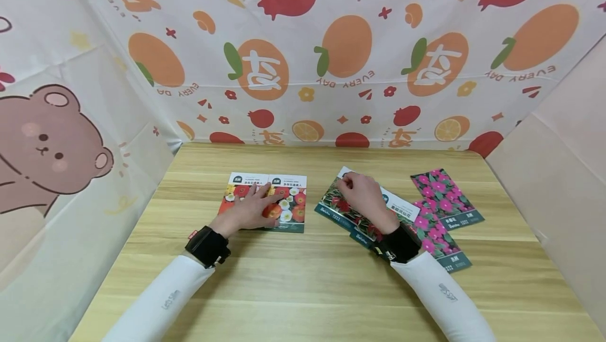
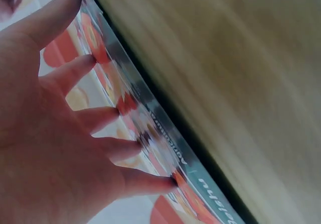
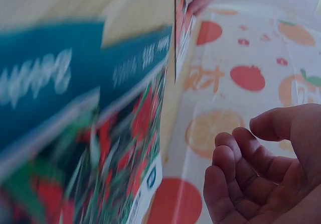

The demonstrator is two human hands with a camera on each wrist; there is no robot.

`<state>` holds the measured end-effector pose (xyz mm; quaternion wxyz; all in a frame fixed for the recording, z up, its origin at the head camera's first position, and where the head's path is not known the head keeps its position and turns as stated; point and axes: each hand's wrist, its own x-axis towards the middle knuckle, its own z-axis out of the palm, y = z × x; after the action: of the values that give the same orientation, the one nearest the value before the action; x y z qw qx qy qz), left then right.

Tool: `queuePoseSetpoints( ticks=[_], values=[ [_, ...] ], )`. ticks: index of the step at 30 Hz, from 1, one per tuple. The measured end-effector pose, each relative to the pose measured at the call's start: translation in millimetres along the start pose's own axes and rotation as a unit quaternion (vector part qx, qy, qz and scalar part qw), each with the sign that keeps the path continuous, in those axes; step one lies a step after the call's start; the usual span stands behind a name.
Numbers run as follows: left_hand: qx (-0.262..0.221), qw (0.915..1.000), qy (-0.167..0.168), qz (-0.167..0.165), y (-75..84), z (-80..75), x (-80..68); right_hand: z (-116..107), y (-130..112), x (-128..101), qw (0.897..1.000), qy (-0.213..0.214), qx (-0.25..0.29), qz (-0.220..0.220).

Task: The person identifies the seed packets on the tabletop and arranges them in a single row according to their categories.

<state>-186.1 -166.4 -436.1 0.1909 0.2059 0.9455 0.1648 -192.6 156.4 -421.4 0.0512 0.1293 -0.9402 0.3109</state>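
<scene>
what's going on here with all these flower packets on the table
A person sits at a light wooden table sorting flat seed packets. The left hand rests flat, fingers spread, on two red-and-white flower packets lying side by side. The right hand, fingers curled, rests on overlapping red-flowered, teal-edged packets. Two pink-flowered packets lie to the right.

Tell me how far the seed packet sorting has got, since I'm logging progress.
Looks done: two red-and-white flower packets lie side by side under the flat left hand. In hand: the right hand rests with curled fingers on the overlapping red-leaf packets; whether it grips one is unclear. Seemingly left: those, plus two pink flower packets lying loose on the wooden table.
</scene>
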Motion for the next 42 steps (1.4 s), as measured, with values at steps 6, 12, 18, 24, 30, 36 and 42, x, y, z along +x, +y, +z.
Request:
queuePoseSetpoints(
  ticks=[6, 12, 18, 24, 30, 36, 42],
  values=[
    [-0.001, 0.9998, -0.018, 0.006, -18.1, -8.9, -1.4, -15.5, 18.3, -2.6, 1.000, 0.003, -0.009, 0.020],
    [-0.006, 0.9996, -0.024, 0.013, -35.2, -15.5, -4.3, -26.9, 32.5, -2.9, 0.999, 0.004, -0.023, 0.038],
    [-0.012, 0.9992, -0.020, 0.033, -47.8, -20.2, -10.0, -31.3, 44.0, -0.5, 0.998, -0.002, -0.037, 0.052],
    [-0.010, 0.9994, -0.019, 0.028, -44.6, -24.1, -11.5, -32.3, 51.0, 2.5, 0.997, -0.011, -0.055, 0.054],
    [-0.014, 0.9973, 0.060, 0.041, -22.6, -25.0, -9.3, -32.9, 55.0, 6.7, 0.992, -0.029, -0.105, 0.059],
    [-0.028, 0.9843, 0.154, 0.082, 21.7, -23.8, 7.3, -25.1, 61.9, 8.4, 0.988, -0.048, -0.130, 0.069],
    [-0.057, 0.9718, 0.201, 0.109, 55.7, -22.1, 26.1, -16.2, 66.5, 10.4, 0.981, -0.059, -0.172, 0.066]
  ],
)
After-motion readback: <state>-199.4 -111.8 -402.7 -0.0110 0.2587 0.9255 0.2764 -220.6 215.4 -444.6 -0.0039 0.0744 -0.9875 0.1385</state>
